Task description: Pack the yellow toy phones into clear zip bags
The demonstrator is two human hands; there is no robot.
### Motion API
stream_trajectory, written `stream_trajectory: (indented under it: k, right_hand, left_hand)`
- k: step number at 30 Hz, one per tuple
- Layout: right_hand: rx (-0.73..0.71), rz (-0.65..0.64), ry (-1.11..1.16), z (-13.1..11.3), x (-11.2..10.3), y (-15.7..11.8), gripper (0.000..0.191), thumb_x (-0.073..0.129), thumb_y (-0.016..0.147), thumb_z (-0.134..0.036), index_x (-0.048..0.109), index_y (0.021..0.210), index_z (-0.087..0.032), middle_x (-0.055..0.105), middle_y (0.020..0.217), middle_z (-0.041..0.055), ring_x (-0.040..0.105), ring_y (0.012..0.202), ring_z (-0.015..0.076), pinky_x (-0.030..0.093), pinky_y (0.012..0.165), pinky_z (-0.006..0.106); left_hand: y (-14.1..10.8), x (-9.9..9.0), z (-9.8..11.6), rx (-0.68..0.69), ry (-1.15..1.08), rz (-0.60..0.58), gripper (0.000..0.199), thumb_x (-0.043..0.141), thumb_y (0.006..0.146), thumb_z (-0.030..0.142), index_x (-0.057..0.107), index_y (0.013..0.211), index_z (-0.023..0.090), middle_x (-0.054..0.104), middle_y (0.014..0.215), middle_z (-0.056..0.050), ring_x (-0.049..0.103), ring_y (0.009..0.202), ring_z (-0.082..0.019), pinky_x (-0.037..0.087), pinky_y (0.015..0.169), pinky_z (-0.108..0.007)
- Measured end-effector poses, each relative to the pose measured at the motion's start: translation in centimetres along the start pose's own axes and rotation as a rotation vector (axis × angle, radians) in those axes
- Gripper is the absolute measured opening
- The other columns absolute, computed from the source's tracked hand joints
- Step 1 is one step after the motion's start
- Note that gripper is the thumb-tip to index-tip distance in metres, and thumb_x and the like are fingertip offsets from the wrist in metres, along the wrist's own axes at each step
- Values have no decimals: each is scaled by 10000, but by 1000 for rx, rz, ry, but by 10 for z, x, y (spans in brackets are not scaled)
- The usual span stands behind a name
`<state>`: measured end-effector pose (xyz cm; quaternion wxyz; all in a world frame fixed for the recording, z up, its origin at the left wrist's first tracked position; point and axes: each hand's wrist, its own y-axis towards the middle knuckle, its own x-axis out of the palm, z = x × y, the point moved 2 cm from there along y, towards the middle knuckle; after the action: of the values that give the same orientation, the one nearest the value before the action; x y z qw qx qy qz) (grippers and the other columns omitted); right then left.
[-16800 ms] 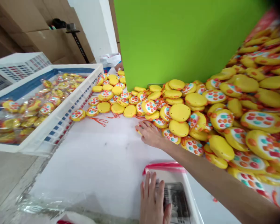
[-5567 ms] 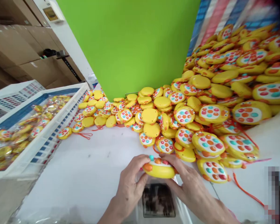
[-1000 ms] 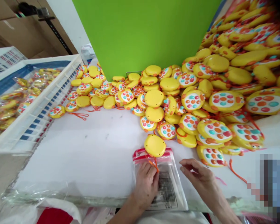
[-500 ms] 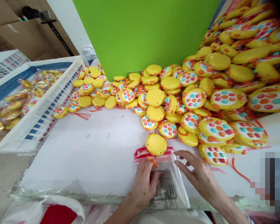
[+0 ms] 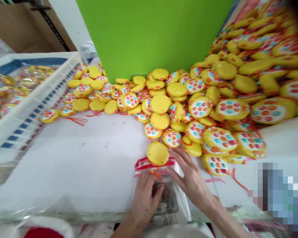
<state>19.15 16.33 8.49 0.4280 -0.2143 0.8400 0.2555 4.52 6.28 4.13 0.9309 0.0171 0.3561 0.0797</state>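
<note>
A clear zip bag [image 5: 172, 195] with a red-striped top and dark print lies at the table's front edge. My left hand [image 5: 145, 195] rests on it, fingers curled at the bag's mouth; their tips are partly hidden. A yellow duck-shaped toy [image 5: 158, 153] lies back side up over the red strip, its orange cord [image 5: 156, 172] trailing onto the bag by my left fingers. My right hand [image 5: 188, 175] is open at the right, thumb and fingers apart. Its fingertips reach the toy's right edge, and its thumb is over the bag's top.
Behind my hands a heap of yellow duck toys [image 5: 220, 109] with coloured dots spreads along the table [image 5: 89, 158] and rises to the right. A green panel [image 5: 151, 36] stands behind it. At left is a white crate [image 5: 57, 79] holding bagged toys. A red item [image 5: 43, 232] lies below the edge.
My right hand has moved left and forward, its fingers now at the toy's edge. My left hand stays on the bag. The view has shifted a little, so the scene sits farther left.
</note>
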Motion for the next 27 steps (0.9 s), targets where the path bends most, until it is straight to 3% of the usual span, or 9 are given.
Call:
stream_trajectory:
  k: [3, 6, 9, 12, 19, 27]
  right_hand:
    - [177, 148, -38, 22, -20, -60, 357, 500, 932, -299, 486, 1283, -239, 493, 1329, 94, 454, 1240, 238, 449, 987, 409]
    - [408, 357, -258, 61, -40, -131, 375, 488, 927, -363, 516, 1280, -241, 463, 1358, 117, 444, 1242, 307, 400, 998, 527]
    - [552, 460, -486, 99, -55, -194, 476, 423, 932, -460, 500, 1325, -203, 392, 1417, 169, 396, 1278, 389, 343, 1000, 618]
    - [599, 474, -622, 120, -62, -232, 534, 375, 940, -481, 461, 1374, -183, 332, 1464, 187, 348, 1308, 432, 321, 996, 647]
    - [642, 452, -688, 132, -61, -249, 544, 331, 951, -470, 379, 1435, -228, 242, 1529, 131, 271, 1356, 424, 298, 1021, 639]
    - [666, 421, -719, 142, -55, -255, 499, 339, 953, -442, 463, 1372, -199, 270, 1514, 148, 305, 1344, 404, 303, 1033, 612]
  left_hand:
    - [4, 2, -3, 83, 73, 26, 163, 557, 869, 197, 566, 1031, 209, 648, 953, -66, 586, 887, -239, 501, 783, -387]
    - [6, 3, -6, 196, 132, 87, 196, 527, 876, 183, 559, 1068, 203, 657, 939, -69, 603, 856, -230, 512, 741, -352]
    - [8, 2, -5, 263, 188, 128, 91, 502, 888, 201, 570, 948, 200, 645, 809, -43, 602, 729, -204, 509, 656, -310]
    - [9, 0, -4, 314, 243, 161, 109, 469, 912, 250, 566, 910, 200, 642, 779, -42, 609, 703, -199, 513, 642, -303]
    - [10, 0, -7, 347, 309, 177, 187, 431, 938, 324, 564, 892, 201, 642, 778, -54, 626, 713, -201, 520, 629, -293]
    - [10, 2, -11, 351, 330, 187, 222, 427, 939, 358, 568, 872, 200, 636, 756, -44, 627, 679, -187, 529, 618, -283]
